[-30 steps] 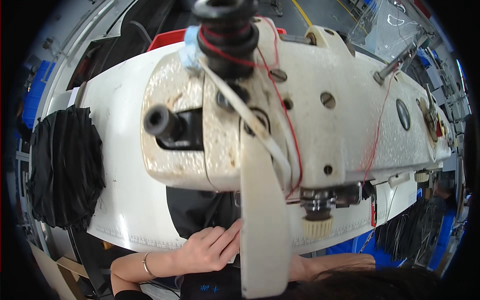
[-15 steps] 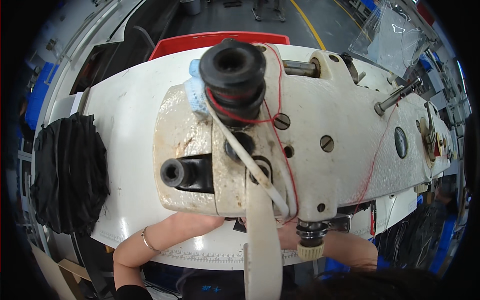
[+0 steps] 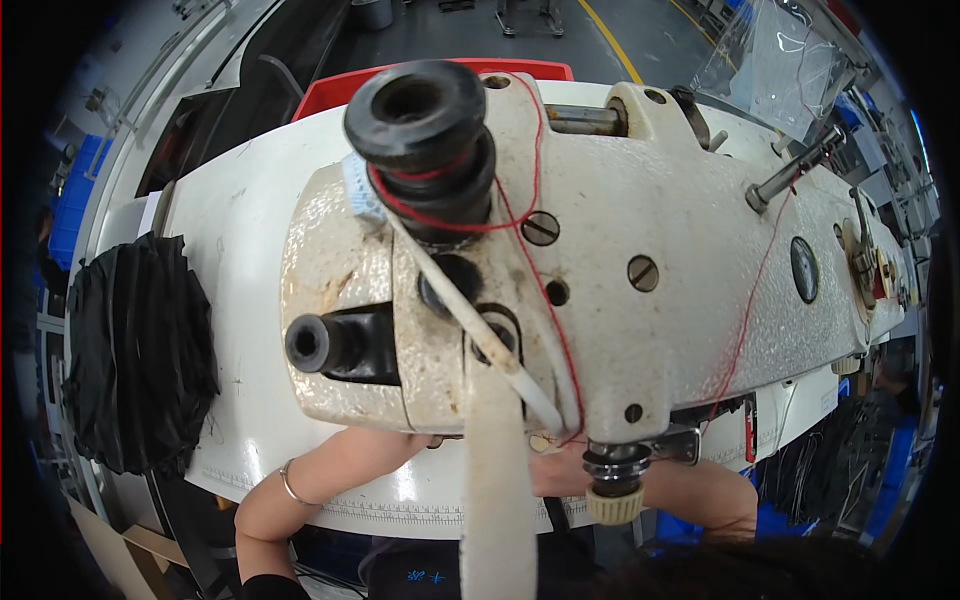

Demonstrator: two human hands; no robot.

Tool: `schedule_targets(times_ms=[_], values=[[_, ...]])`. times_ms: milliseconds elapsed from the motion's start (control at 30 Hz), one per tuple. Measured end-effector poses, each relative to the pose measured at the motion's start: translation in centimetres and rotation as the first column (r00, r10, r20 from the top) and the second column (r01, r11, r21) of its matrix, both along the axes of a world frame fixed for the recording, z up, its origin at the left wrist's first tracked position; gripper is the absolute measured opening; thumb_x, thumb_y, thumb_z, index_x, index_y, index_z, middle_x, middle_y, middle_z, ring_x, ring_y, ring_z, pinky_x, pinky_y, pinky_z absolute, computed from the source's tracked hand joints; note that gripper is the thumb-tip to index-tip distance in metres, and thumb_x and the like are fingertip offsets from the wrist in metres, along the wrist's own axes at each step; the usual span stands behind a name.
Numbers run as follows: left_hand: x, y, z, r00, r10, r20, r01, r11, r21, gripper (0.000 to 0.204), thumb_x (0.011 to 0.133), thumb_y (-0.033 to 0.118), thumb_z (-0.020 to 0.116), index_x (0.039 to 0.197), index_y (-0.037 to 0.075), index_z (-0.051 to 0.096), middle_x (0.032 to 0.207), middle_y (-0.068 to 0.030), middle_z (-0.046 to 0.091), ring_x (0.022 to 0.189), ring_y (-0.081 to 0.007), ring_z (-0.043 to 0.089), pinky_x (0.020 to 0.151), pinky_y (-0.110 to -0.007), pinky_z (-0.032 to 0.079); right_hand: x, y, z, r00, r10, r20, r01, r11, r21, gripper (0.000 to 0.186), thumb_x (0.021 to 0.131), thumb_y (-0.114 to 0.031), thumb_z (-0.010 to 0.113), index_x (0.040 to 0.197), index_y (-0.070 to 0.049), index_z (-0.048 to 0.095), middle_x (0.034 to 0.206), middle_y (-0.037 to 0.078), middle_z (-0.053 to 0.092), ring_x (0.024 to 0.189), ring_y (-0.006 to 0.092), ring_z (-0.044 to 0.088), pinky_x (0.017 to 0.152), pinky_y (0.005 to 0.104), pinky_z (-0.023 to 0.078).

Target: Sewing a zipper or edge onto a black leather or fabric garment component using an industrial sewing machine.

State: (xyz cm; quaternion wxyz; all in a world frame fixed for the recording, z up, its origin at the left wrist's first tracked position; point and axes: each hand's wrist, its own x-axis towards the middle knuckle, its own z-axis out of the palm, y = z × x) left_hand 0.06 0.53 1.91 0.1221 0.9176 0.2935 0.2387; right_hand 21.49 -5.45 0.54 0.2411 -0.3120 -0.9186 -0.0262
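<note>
A white sewing machine head [image 3: 720, 330] fills the middle, with black knobs [image 3: 415, 110], red thread, a white cord and a pale upright lever or plate [image 3: 495, 500] at its front. My left hand [image 3: 385, 450], with a bangle at the wrist, reaches in beneath the machine's left end; its fingers are hidden. My right hand [image 3: 555, 468] is low behind the pale part and the front knob [image 3: 615, 490], mostly hidden. I cannot make out what either hand touches or holds.
The white table [image 3: 240, 200] carries a pile of black pleated fabric [image 3: 135, 350] at left. A red bin [image 3: 530, 72] stands beyond the far edge, a clear plastic sheet [image 3: 770, 60] at upper right. Dark hanging strips [image 3: 810, 465] and blue bins are at right.
The view has shifted, so the machine sits lower. My left hand has moved from the front, by black fabric, in under the machine head; that fabric is now out of sight.
</note>
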Motion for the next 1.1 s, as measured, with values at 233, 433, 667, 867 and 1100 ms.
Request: schedule_targets(times_ms=[233,433,667,867,1100], values=[[0.3,-0.4,0.1,0.989,-0.126,-0.081,0.131,0.99,0.055,0.029,0.067,0.0,0.058,0.095,-0.001,0.065,0.093,-0.0148,0.064,0.086,-0.0277,0.062,0.073,-0.036,0.049,0.0,-0.7,0.0,0.993,-0.009,0.119,0.01,1.0,-0.007,0.016,0.074,-0.014,0.06,0.082,0.001,0.063,0.087,0.007,0.064,0.079,0.0186,0.058,0.053,0.0246,0.049],[0.5,-0.3,0.0,0.996,-0.078,-0.036,0.081,0.994,0.078,0.036,0.059,0.004,0.064,0.095,0.003,0.067,0.092,-0.0119,0.064,0.087,-0.0278,0.062,0.074,-0.038,0.05,0.0,-0.5,0.0,0.998,-0.012,0.062,0.008,0.998,0.065,0.013,0.072,-0.013,0.058,0.08,-0.003,0.062,0.08,0.005,0.059,0.077,0.0205,0.058,0.071,0.0348,0.051],[-0.8,-0.4,-1.4,0.987,0.074,0.145,-0.014,0.925,-0.38,0.023,0.073,0.001,0.062,0.096,0.001,0.064,0.092,-0.0122,0.064,0.085,-0.0287,0.062,0.076,-0.037,0.049,0.0,-1.2,-0.2,0.995,0.053,0.09,-0.051,0.998,-0.022,0.009,0.069,-0.014,0.057,0.07,-0.005,0.06,0.082,0.006,0.054,0.078,0.0213,0.059,0.085,0.0445,0.049],[-0.8,0.6,-1.0,0.902,0.356,0.244,-0.15,0.788,-0.597,0.02,0.078,0.0,0.059,0.098,0.0,0.062,0.098,-0.0116,0.064,0.091,-0.0253,0.061,0.079,-0.036,0.048,-0.2,-1.4,-1.3,0.992,0.046,0.114,-0.065,0.983,0.174,0.018,0.069,-0.016,0.056,0.077,-0.001,0.062,0.088,0.01,0.058,0.076,0.0235,0.059,0.085,0.0461,0.05],[-4.8,2.1,-7.1,0.909,0.286,0.303,-0.132,0.888,-0.44,0.018,0.077,0.0,0.056,0.093,-0.007,0.062,0.086,-0.0137,0.067,0.074,-0.0174,0.061,0.061,-0.031,0.045,-0.2,-1.6,0.2,0.988,0.113,0.1,-0.123,0.988,0.094,0.024,0.069,-0.016,0.055,0.083,0.002,0.062,0.084,0.013,0.059,0.077,0.0264,0.061,0.085,0.045,0.05]])
